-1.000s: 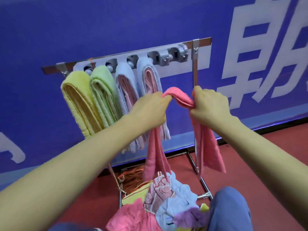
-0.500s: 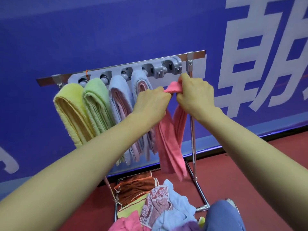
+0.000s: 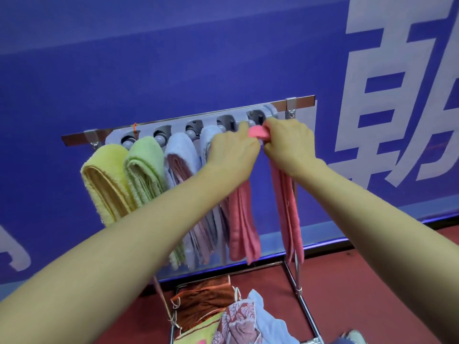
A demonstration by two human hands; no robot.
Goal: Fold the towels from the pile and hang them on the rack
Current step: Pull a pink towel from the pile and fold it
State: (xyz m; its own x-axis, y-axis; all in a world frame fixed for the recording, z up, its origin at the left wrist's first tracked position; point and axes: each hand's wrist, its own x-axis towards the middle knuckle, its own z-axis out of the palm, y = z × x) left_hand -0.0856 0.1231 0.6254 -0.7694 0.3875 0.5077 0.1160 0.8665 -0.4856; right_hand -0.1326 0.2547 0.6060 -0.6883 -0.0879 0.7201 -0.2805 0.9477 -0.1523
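A folded pink towel (image 3: 242, 219) hangs in two strips from my hands, its folded top (image 3: 257, 132) pressed against the grey clip rack (image 3: 178, 125) near its right end. My left hand (image 3: 231, 150) grips the fold from the left, my right hand (image 3: 288, 142) from the right. On the rack hang a yellow towel (image 3: 104, 180), a green towel (image 3: 144, 165) and two pale blue-and-pink towels (image 3: 181, 160). The pile of loose towels (image 3: 233, 319) lies below on the stand's base.
The rack is mounted on a chrome stand (image 3: 295, 276) with a crossbar (image 3: 300, 101), standing before a blue banner wall (image 3: 173, 58) with white lettering. The floor (image 3: 372, 294) is red. A shoe tip (image 3: 352, 337) shows at the bottom right.
Both hands have lifted the pink towel's fold up and toward the rack, from in front of the hung towels to the clips near the right end. The view has moved closer.
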